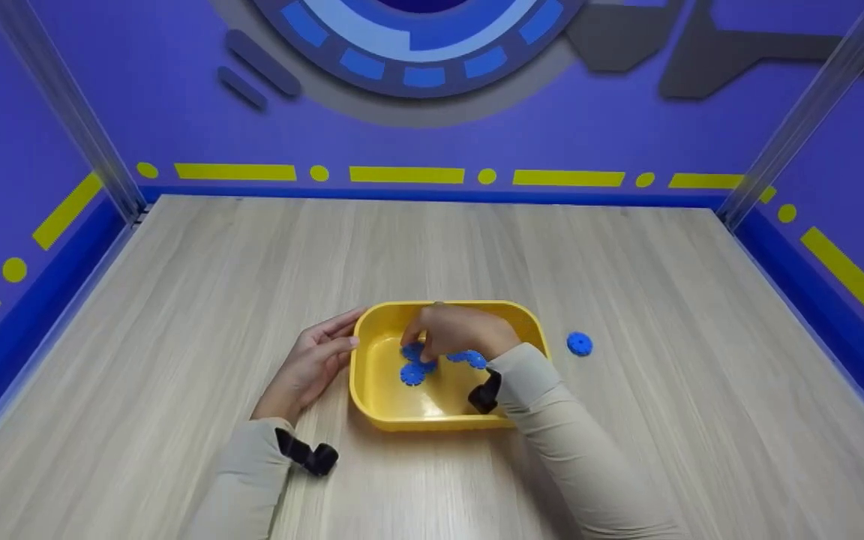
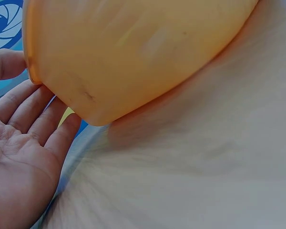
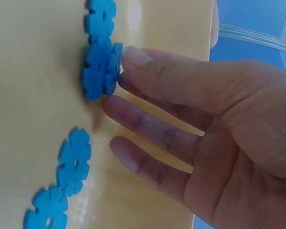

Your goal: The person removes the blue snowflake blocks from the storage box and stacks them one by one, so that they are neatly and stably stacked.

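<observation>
A yellow plastic basin (image 1: 439, 424) stands on the table with several blue interlocking discs (image 1: 413, 374) on its floor. My left hand (image 1: 313, 367) is at the basin's left side, thumb tip at the rim, other fingers fairly straight along the outer wall (image 2: 133, 57). Inside the basin, my right hand (image 1: 462, 331) reaches down. Its thumb and index finger pinch the edge of a tilted blue disc (image 3: 113, 69), which leans against another disc (image 3: 96, 67). Nearer the basin's middle lie two further discs (image 3: 74, 162), touching each other.
One blue disc (image 1: 580, 344) lies on the wooden table (image 1: 252, 255), right of the basin. Blue-purple panels (image 1: 432, 142) with yellow marks enclose the table's back and sides. Each wrist carries a small black camera (image 1: 319, 459).
</observation>
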Tool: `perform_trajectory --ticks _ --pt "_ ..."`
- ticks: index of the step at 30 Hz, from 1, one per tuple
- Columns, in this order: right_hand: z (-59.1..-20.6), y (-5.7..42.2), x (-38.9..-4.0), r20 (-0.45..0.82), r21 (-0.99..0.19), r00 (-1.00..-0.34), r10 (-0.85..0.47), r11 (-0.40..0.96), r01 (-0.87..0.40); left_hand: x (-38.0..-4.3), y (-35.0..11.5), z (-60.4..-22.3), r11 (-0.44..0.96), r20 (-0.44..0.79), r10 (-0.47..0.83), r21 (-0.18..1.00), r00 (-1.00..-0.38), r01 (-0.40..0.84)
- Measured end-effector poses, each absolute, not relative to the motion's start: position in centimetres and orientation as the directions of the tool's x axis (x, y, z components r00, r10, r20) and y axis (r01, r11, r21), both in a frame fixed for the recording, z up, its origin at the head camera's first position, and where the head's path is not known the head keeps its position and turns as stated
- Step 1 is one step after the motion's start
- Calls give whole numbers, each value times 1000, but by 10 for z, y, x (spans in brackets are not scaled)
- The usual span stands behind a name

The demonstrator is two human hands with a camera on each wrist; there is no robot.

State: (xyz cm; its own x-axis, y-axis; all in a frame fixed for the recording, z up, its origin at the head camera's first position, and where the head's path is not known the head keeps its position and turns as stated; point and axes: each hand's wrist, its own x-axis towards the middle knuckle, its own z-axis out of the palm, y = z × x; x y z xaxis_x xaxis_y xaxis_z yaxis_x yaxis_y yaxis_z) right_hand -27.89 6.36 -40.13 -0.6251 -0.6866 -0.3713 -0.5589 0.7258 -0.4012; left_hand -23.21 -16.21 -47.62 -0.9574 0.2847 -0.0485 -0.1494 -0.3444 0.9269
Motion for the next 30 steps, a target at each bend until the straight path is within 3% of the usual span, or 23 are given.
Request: perform_trajectory --ticks 9,18,30 --pt "-406 59 -275 -364 -360 -652 -666 746 -560 -232 -162 -476 -343 -43 287 928 -957 -145" --pt "-407 61 -274 -319 -390 -620 -717 695 -603 -231 -162 -476 -358 -27 298 923 -954 -138" --pt "-403 65 -272 -326 -389 -645 -691 720 -575 -230 -163 -475 -356 -44 293 922 -955 -152"
